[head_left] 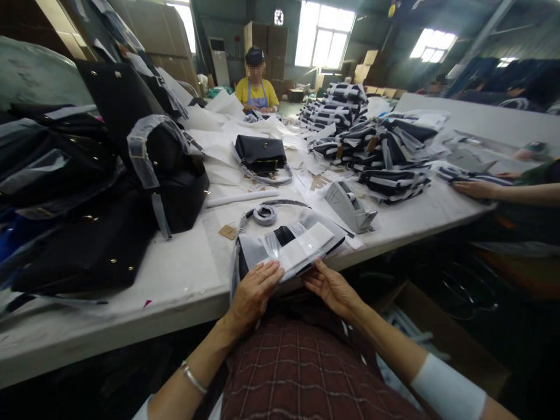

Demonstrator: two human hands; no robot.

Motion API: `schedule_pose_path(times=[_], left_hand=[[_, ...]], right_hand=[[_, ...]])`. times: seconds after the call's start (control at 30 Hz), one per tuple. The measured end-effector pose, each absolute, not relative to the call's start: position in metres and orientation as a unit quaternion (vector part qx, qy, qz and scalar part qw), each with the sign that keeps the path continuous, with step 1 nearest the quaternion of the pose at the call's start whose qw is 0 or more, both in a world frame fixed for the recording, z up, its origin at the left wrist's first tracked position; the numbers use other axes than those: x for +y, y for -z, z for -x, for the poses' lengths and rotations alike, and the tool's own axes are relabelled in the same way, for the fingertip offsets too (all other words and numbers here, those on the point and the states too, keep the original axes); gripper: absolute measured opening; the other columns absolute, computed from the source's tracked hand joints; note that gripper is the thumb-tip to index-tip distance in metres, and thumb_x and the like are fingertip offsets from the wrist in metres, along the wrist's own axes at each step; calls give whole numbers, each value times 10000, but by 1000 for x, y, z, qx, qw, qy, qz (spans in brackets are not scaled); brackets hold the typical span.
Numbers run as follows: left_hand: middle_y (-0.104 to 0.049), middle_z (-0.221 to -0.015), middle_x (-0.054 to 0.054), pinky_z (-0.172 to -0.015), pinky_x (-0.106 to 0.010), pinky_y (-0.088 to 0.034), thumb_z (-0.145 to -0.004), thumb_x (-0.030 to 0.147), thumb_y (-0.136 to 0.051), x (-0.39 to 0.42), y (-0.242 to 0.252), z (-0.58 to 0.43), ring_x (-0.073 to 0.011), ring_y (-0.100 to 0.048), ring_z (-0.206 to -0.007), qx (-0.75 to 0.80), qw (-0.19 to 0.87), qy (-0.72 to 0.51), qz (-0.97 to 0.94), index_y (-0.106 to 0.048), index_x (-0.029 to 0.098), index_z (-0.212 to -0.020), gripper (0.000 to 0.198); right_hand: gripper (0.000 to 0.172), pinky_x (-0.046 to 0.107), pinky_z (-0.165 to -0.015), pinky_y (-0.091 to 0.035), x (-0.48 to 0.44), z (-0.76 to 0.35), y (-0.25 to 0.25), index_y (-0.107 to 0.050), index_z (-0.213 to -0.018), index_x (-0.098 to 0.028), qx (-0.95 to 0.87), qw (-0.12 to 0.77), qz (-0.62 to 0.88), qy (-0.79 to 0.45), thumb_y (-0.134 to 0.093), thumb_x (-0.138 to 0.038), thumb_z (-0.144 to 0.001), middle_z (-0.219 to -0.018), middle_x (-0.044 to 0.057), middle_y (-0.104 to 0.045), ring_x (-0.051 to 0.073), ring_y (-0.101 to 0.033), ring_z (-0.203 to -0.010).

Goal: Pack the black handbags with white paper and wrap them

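In front of me a dark handbag [251,256], covered with white sheets and clear plastic, lies at the table's near edge. My left hand [258,289] grips its near left edge, fingers close together on top and thumb hidden. At the near right edge my right hand [330,286] holds the bag with the thumb above and the fingers curled below. A pale flat packet [306,245] in clear film rests on top of the bag. Behind it sit a wrapped coiled strap [265,214] and a brown tag [228,231].
Black bags [83,233] are piled at left. A tape dispenser [347,204] stands right of the handbag, and another black handbag [261,153] lies farther back. Stacked wrapped bags [376,146] fill the back right. A co-worker's hand [475,188] reaches in from the right; a person [256,90] sits opposite.
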State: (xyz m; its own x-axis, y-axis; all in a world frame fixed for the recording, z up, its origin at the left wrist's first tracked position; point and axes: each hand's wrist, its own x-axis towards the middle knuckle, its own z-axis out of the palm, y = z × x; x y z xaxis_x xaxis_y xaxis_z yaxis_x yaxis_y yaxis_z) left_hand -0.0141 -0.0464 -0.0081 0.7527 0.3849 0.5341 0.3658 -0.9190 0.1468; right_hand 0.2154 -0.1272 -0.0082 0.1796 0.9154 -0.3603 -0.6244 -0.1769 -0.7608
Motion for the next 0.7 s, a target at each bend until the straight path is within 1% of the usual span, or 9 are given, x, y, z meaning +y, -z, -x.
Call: schedule_pose_path(times=[0.1,0.2,0.27,0.3,0.4,0.53,0.7], left_hand=[[-578,-1421,-104,-1131,-448,-439,-1009,173,-364,-47,4,18,-213,-511,-1352,198,18,-272,-942,-540,207,-1391,421],[-503,-1488,-114,-1163,-577,-342,-1009,221,-406,-50,-4,22,-276,-410,-1426,232,8,-256,-938,-497,217,-1432,433],[-487,-1500,-110,-1166,-633,-288,-1010,216,-400,-49,-6,26,-291,-382,-1442,253,21,-259,-932,-481,232,-1444,442],[-496,-1494,-105,-1167,-631,-284,-1011,202,-390,-48,-6,28,-283,-394,-1435,257,36,-263,-929,-483,238,-1442,443],[-520,-1474,-100,-1170,-571,-319,-1011,192,-393,-42,-3,33,-249,-446,-1404,252,98,-279,-921,-482,241,-1443,443],[-540,-1456,-87,-1172,-528,-349,-1006,227,-444,-35,-3,37,-244,-461,-1393,248,180,-319,-897,-512,251,-1425,426],[-588,-1406,-67,-1170,-520,-374,-986,239,-501,-33,-5,37,-249,-501,-1361,257,270,-335,-865,-597,260,-1350,377]], right_hand=[[388,380,-974,-531,-120,-211,5,-648,-918,-209,-109,637,437,-626,-801,-519,-742,-902,47,-731,211,-718,-934],[358,376,-973,-530,-116,-208,2,-651,-948,-225,-59,635,435,-635,-738,-540,-803,-910,43,-727,200,-717,-923],[349,374,-952,-539,-114,-206,-3,-653,-942,-232,-36,627,438,-643,-709,-555,-825,-914,44,-727,198,-715,-918],[348,374,-941,-544,-114,-205,-6,-654,-941,-235,-30,627,438,-644,-713,-556,-822,-920,43,-728,198,-713,-925],[382,367,-899,-558,-111,-203,-19,-665,-950,-233,-39,639,433,-634,-777,-547,-764,-916,35,-736,204,-704,-930],[421,379,-851,-576,-98,-197,-36,-684,-976,-226,-73,658,428,-615,-859,-476,-686,-927,24,-755,213,-697,-888],[339,381,-836,-598,-74,-182,-46,-686,-1000,-227,-48,700,400,-589,-855,-312,-719,-942,5,-776,218,-714,-881]])
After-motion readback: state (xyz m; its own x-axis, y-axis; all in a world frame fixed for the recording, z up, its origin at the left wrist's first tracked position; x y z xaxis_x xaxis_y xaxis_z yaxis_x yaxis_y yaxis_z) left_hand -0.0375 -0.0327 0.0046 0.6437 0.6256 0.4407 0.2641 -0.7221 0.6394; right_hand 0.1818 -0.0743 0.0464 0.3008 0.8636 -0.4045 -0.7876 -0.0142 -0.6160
